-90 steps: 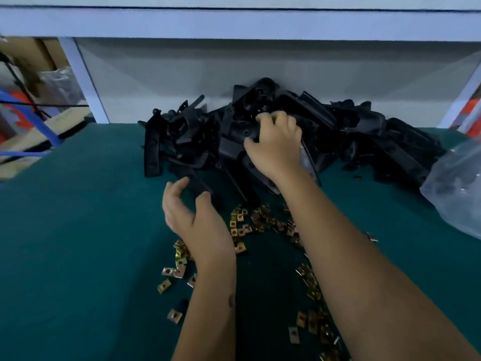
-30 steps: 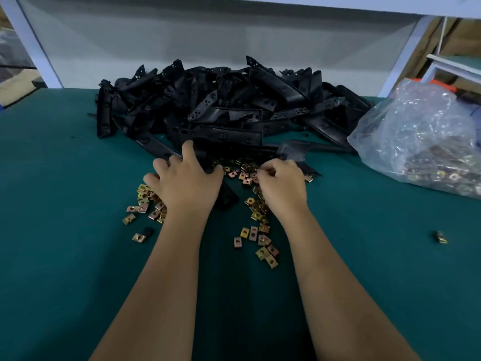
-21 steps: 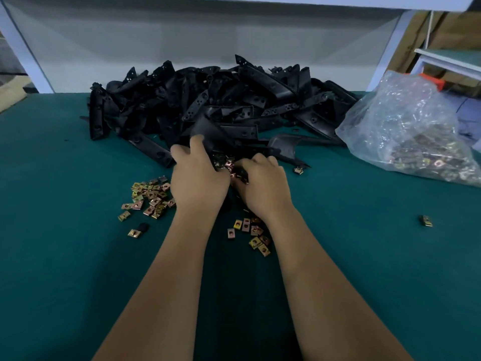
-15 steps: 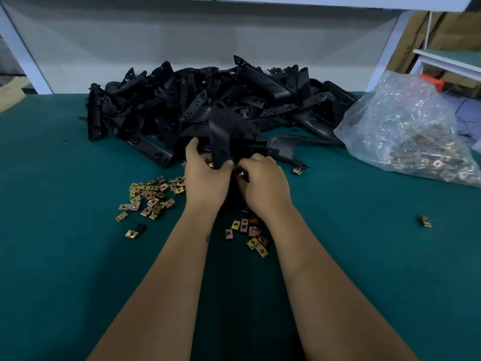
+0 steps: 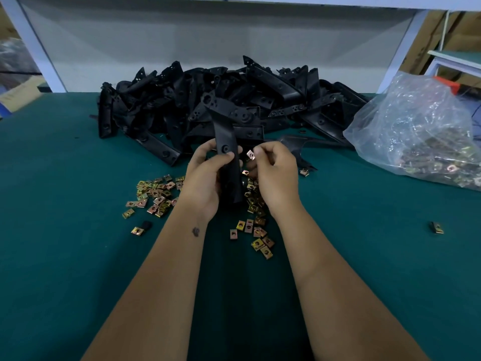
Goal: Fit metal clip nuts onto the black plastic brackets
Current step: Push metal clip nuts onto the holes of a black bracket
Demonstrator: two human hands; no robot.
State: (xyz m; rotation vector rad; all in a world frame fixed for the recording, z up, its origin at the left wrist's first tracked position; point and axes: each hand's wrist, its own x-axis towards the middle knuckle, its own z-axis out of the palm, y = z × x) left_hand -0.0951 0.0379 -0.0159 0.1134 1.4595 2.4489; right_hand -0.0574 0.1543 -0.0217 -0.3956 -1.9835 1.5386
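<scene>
My left hand (image 5: 205,175) grips a black plastic bracket (image 5: 226,131) by its long arm and holds it upright above the green table (image 5: 65,256). My right hand (image 5: 276,173) pinches one brass-coloured clip nut (image 5: 250,154) just to the right of the bracket, a small gap between them. Loose clip nuts lie in a patch left of my hands (image 5: 153,194) and in another patch below them (image 5: 255,230). A big heap of black brackets (image 5: 260,100) fills the back of the table.
A clear plastic bag of clip nuts (image 5: 421,131) slumps at the right. One stray nut (image 5: 436,227) lies far right on the table. A small black piece (image 5: 147,225) sits by the left nuts. White shelf posts (image 5: 33,45) rise behind.
My left hand has lifted a bracket out of the heap's front edge and raised it upright. My right hand has picked a nut from the table and brought it up beside the bracket.
</scene>
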